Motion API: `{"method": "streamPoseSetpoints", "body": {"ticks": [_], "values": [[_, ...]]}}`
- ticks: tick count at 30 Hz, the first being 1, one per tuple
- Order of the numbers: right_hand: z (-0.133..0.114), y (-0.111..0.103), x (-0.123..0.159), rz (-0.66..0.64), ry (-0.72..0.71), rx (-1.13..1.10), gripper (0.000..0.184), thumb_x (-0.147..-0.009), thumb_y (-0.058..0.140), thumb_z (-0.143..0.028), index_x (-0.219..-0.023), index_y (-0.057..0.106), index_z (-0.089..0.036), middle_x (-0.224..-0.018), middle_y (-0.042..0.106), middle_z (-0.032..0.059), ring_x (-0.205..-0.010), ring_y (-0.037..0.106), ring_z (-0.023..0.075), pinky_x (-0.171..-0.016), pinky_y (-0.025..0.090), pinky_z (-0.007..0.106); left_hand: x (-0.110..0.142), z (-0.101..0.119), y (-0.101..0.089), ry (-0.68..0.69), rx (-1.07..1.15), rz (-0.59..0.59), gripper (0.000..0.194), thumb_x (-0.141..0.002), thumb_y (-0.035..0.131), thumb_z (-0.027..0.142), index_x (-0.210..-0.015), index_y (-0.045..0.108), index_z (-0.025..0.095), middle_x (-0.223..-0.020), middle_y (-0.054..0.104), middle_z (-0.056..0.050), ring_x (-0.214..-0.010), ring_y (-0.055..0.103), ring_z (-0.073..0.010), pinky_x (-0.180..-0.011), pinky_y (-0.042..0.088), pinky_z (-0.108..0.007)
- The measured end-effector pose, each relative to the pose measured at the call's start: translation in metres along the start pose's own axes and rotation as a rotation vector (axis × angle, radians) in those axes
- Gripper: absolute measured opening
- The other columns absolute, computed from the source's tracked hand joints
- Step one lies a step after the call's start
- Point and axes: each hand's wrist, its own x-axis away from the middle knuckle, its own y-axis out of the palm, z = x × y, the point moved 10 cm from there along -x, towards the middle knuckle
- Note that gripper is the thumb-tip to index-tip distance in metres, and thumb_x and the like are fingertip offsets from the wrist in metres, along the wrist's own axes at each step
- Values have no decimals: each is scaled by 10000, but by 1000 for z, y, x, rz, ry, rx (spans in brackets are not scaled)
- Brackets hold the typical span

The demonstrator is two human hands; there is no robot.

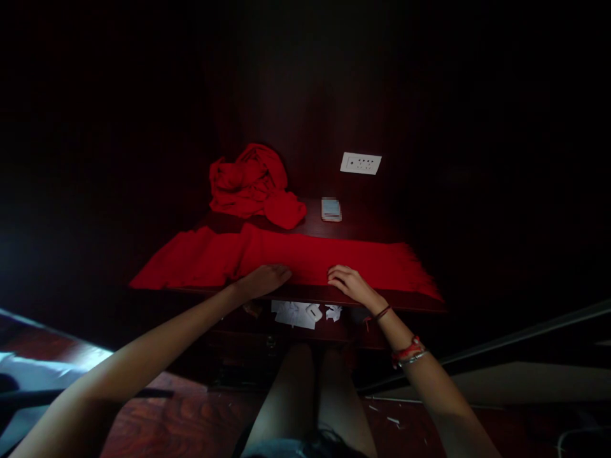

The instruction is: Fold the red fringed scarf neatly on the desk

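A long strip of red cloth (305, 254) lies spread along the front of a dark wooden desk (310, 221), with wrinkles in its left part and an uneven right end. My left hand (270, 280) rests at the cloth's near edge, its fingers stretched to the right and close together; their undersides are hidden. To the right, my right hand (351, 282) lies on the same edge with its fingers slightly bent and apart. A gap of cloth separates the two hands. Behind the strip, a crumpled heap of red cloth (252, 184) sits at the back left.
A phone-like device with a lit screen (331, 209) lies behind the cloth. A white socket plate (361, 163) is on the back wall. Below the desktop, an open drawer or shelf holds papers (293, 314), a small white case (314, 312) and crumpled paper (333, 312).
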Motion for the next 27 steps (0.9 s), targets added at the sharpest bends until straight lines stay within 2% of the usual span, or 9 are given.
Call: {"method": "streamPoseSetpoints", "body": {"ticks": [4, 8, 10, 13, 16, 19, 22, 27], "values": [[0, -1, 2, 10, -8, -18, 196, -824, 414, -272, -808, 578, -168, -890, 570, 52, -880, 517, 134, -803, 408, 273, 4, 5, 6, -51, -6, -18, 237, -789, 384, 45, -1000, 458, 125, -1152, 469, -147, -999, 484, -225, -750, 417, -318], [-1, -1, 4, 5, -25, -5, 196, -820, 424, -262, -811, 597, -172, -918, 577, 49, -910, 518, 137, -829, 406, 285, 4, 5, 9, -112, -22, -56, 209, -790, 400, 68, -974, 476, 133, -1158, 465, -147, -929, 522, -236, -723, 414, -353], [-3, -2, 5, -4, -34, 9, 199, -820, 424, -257, -810, 605, -175, -933, 579, 47, -930, 514, 137, -846, 398, 290, 0, 3, 5, -135, -17, -58, 185, -809, 400, 120, -976, 478, 131, -1093, 510, -144, -893, 534, -237, -706, 411, -357], [-6, -3, 6, -12, -36, 28, 209, -823, 414, -249, -810, 611, -180, -939, 580, 48, -944, 511, 141, -850, 398, 295, -16, 0, -13, -171, 42, 53, 232, -859, 328, 235, -1022, 466, 144, -1066, 527, -131, -999, 473, -243, -769, 377, -376], [-7, -4, 6, -11, -30, 37, 204, -820, 413, -238, -810, 609, -177, -935, 580, 51, -935, 515, 141, -843, 402, 290, -39, 3, -23, -136, 130, 169, 302, -880, 256, 268, -1120, 420, 186, -1275, 358, -88, -1185, 271, -216, -894, 279, -393], [-7, -5, 7, 2, -23, 27, 186, -808, 420, -214, -802, 600, -171, -936, 577, 58, -924, 520, 138, -831, 408, 280, -56, 1, 1, -140, 243, 74, 371, -870, 263, 335, -1223, 327, 242, -1344, 249, -41, -1221, 188, -224, -932, 209, -446], [-6, -4, 8, -3, -15, 2, 162, -791, 425, -185, -788, 587, -170, -942, 576, 61, -930, 518, 137, -827, 408, 278, -57, -5, 26, -181, 315, -12, 420, -860, 253, 377, -1272, 236, 295, -1357, 214, -21, -1227, 165, -243, -931, 173, -494], [-6, -7, 7, -5, -7, -66, 111, -759, 472, -200, -711, 567, -170, -927, 578, 59, -912, 529, 140, -801, 415, 269, -52, -7, 32, -202, 352, -53, 449, -851, 234, 411, -1287, 176, 324, -1374, 154, -13, -1237, 101, -275, -912, 110, -571]]}}
